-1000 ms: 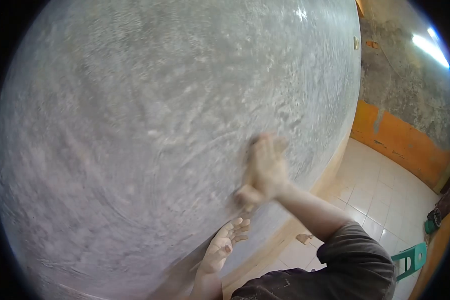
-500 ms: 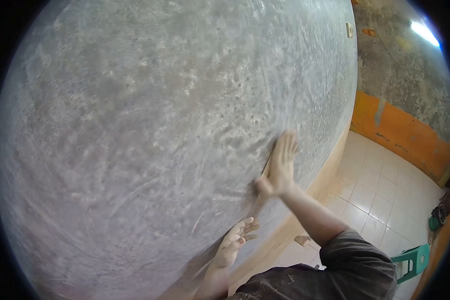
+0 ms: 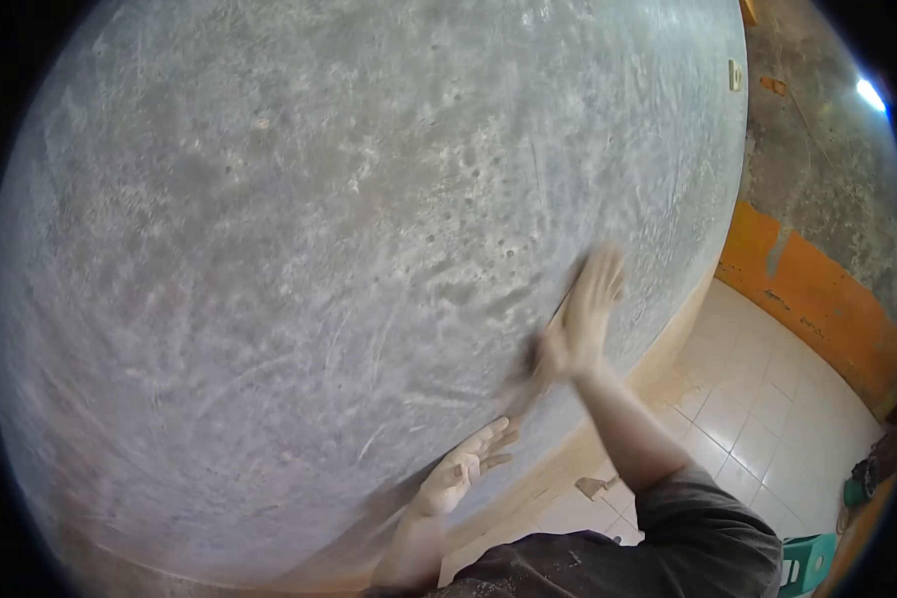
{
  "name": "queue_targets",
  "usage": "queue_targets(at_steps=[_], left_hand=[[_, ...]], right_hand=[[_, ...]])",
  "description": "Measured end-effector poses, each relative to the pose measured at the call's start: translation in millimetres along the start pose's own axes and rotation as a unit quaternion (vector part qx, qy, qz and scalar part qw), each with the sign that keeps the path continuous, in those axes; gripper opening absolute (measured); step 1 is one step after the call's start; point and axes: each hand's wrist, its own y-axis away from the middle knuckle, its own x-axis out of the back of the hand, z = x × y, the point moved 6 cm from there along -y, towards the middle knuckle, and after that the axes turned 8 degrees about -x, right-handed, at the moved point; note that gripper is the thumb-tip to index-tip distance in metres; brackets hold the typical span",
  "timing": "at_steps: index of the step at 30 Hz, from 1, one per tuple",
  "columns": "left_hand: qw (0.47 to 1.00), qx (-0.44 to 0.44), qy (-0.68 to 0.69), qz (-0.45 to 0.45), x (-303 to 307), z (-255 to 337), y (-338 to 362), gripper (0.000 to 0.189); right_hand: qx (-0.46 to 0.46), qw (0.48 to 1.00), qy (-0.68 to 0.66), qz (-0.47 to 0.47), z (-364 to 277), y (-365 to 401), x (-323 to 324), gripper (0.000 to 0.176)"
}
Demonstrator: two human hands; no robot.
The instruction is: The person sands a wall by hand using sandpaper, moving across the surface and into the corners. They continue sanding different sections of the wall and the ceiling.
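Note:
A grey, rough plastered wall fills most of the view. My right hand lies flat against it, fingers stretched upward and blurred by motion. It presses a thin dark sheet to the wall under the palm and thumb; what the sheet is cannot be made out. My left hand rests lower on the wall with fingers apart and nothing in it. Both arms come up from the bottom of the view, the right one in a dark sleeve.
A pale tiled floor runs along the wall's base on the right. The side wall has an orange lower band. A green plastic stool stands at bottom right, a small object lies on the tiles, and a switch plate sits high on the wall.
My right hand has slid up and to the right across the wall. The left hand stays on the wall at about the same spot. The view has shifted slightly.

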Motion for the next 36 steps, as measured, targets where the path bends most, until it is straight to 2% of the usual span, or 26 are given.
queue_targets(at_steps=[2,4,5,6,8,10,12,15,18,20,22,23,24,26,28,30,32,33,34,36], left_hand=[[1.0,0.005,-0.012,-0.008,-1.2,6.6,1.3,0.101],[1.0,-0.008,-0.02,-0.018,-4.3,10.3,-4.7,0.102],[0.999,-0.015,-0.022,-0.022,-7.8,16.5,-8.4,0.102],[0.999,-0.023,-0.026,-0.025,-9.4,21.8,-9.7,0.101],[0.999,-0.029,-0.025,-0.02,-10.9,23.7,-12.3,0.101],[0.999,-0.031,-0.018,-0.019,-10.4,22.5,-10.0,0.099],[0.999,-0.028,-0.009,-0.022,-4.1,16.7,-4.3,0.096],[0.999,-0.005,-0.05,0.017,4.0,15.3,6.1,0.092],[0.993,0.012,-0.11,0.042,-8.2,33.5,6.2,0.088],[0.986,0.006,-0.166,0.028,-19.9,45.3,6.8,0.074],[0.974,0.011,-0.226,-0.013,-32.1,60.4,9.9,0.066],[0.966,0.021,-0.255,-0.045,-39.3,68.2,13.4,0.064],[0.955,0.033,-0.285,-0.075,-47.1,73.7,20.4,0.063],[0.946,0.041,-0.318,-0.041,-55.5,87.5,39.3,0.059],[0.938,0.038,-0.345,0.006,-57.9,95.2,54.9,0.057],[0.929,0.016,-0.364,0.06,-52.9,99.8,77.3,0.057],[0.915,-0.055,-0.376,0.138,-58.1,124.3,94.7,0.051],[0.904,-0.088,-0.38,0.173,-60.3,135.6,103.3,0.048],[0.873,-0.179,-0.412,0.191,-64.9,149.0,105.8,0.046],[0.78,-0.354,-0.469,0.216,-73.5,167.1,110.8,0.043]], right_hand=[[-0.112,0.992,-0.053,-0.02,-4.0,-67.4,23.0,0.093],[-0.067,0.997,-0.024,-0.008,-54.7,-113.7,34.4,0.095],[0.002,0.999,-0.035,0.004,-87.1,-117.6,31.8,0.094],[0.073,0.996,-0.049,0.016,-116.7,-114.5,27.0,0.094],[0.178,0.983,0.001,-0.043,-155.3,-65.4,16.1,0.094],[0.233,0.972,0.005,-0.028,-148.4,-17.9,8.0,0.095],[0.237,0.971,-0.025,0.014,-104.9,20.1,-7.3,0.094],[0.11,0.987,-0.098,0.058,-45.1,-13.4,-2.0,0.086],[-0.026,0.993,-0.11,0.043,-77.4,-75.1,25.6,0.083],[0.07,0.995,-0.02,0.067,-124.6,-88.8,21.6,0.086],[0.149,0.988,-0.027,-0.004,-176.2,-55.7,10.1,0.086],[0.219,0.975,-0.022,-0.019,-193.0,-32.7,8.4,0.083],[0.286,0.957,-0.019,-0.034,-204.6,-6.4,6.0,0.081],[0.354,0.932,-0.067,-0.051,-194.5,38.7,0.4,0.072],[0.274,0.958,-0.061,-0.055,-145.2,53.5,-6.8,0.064],[0.233,0.968,-0.076,0.046,-110.2,38.7,-12.6,0.063],[0.152,0.976,-0.151,0.049,-144.5,-5.1,6.0,0.068],[0.134,0.979,-0.147,0.051,-170.9,-23.3,15.8,0.069],[0.116,0.982,-0.142,0.054,-194.1,-40.0,20.3,0.07],[0.193,0.956,-0.199,0.092,-242.6,-51.5,15.3,0.07]])
